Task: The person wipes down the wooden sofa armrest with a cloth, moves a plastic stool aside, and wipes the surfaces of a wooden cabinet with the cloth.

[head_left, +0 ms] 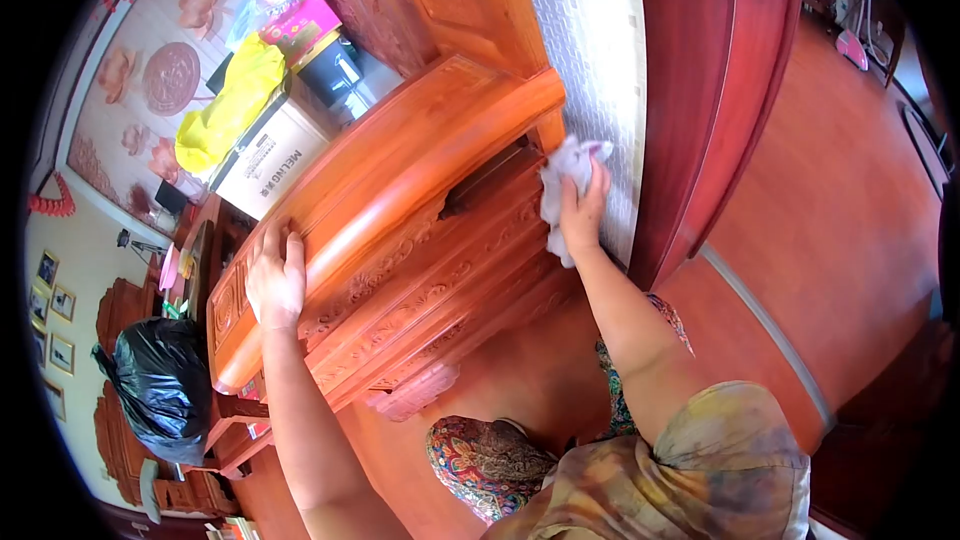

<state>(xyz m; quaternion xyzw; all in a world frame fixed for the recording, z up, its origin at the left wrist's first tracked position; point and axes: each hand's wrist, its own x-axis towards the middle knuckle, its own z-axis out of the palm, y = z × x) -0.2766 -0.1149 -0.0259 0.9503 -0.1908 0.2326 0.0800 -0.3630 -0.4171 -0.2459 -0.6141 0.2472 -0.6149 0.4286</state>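
Note:
A carved orange-brown wooden cabinet (400, 210) stands in front of me, with a dark open slot under its top edge. My left hand (275, 275) rests on the cabinet's top near its left end, fingers apart and holding nothing. At the cabinet's right end, beside the patterned wall, my right hand (584, 208) is closed on a pale grey cloth (556, 202). The cloth lies against the cabinet's side edge, and part of it sticks out above and below my fingers.
On the cabinet sit a white box (262, 162), a yellow bag (235, 105) and a pink box (300, 25). A black plastic bag (160, 390) is at the left. A red door frame (690, 90) rises at the right, by the reddish floor (800, 230).

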